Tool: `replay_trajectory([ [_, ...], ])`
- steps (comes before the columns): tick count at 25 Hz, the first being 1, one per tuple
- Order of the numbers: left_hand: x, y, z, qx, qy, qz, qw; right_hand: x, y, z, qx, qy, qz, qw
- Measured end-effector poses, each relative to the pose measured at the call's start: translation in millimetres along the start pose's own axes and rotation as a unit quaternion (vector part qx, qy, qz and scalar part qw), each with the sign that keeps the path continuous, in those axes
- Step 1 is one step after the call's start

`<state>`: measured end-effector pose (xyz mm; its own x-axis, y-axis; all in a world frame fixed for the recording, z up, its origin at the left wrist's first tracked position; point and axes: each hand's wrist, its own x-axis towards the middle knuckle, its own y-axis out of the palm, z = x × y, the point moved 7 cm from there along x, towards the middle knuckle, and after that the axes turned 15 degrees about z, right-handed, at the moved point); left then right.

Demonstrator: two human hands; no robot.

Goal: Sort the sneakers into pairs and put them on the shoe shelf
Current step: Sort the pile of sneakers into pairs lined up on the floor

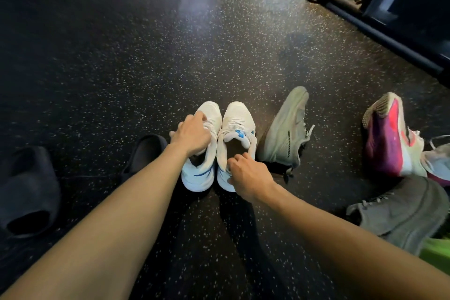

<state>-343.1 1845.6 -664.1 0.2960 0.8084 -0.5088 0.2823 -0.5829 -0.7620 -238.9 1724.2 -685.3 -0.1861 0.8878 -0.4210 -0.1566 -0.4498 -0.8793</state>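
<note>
While two black slides (29, 190) lie apart at the far left, the left hand (192, 135) curls its fingers into the left white sneaker (202, 153), gripping tongue and laces. Beside it, the right hand (248, 175) pinches the collar of the right white sneaker (237, 129), so the matched pair lifts together. Unsorted sneakers (287, 129) wait rightward on the floor (121, 56); no shelf shows.

A speckled dark floor (121, 61) is carrying a white pair (220, 143); right of it a pale sneaker (285, 131), pink (389, 139) and grey (404, 214) sneakers are lying; left, black slides (29, 190).
</note>
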Motion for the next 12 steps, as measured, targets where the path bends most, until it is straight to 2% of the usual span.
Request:
replay_trajectory([
  [3,-8,-7,-13,0.06,0.035,-0.028,0.997,-3,-12,-6,0.043,-0.003,-0.006,0.999],
  [8,-17,-12,-49,0.133,0.124,-0.093,0.979,-27,-50,-25,0.066,0.0,-0.088,0.994],
  [12,-18,-5,-92,0.181,0.17,-0.1,0.964,-53,-73,-64,0.064,0.055,-0.146,0.986],
])
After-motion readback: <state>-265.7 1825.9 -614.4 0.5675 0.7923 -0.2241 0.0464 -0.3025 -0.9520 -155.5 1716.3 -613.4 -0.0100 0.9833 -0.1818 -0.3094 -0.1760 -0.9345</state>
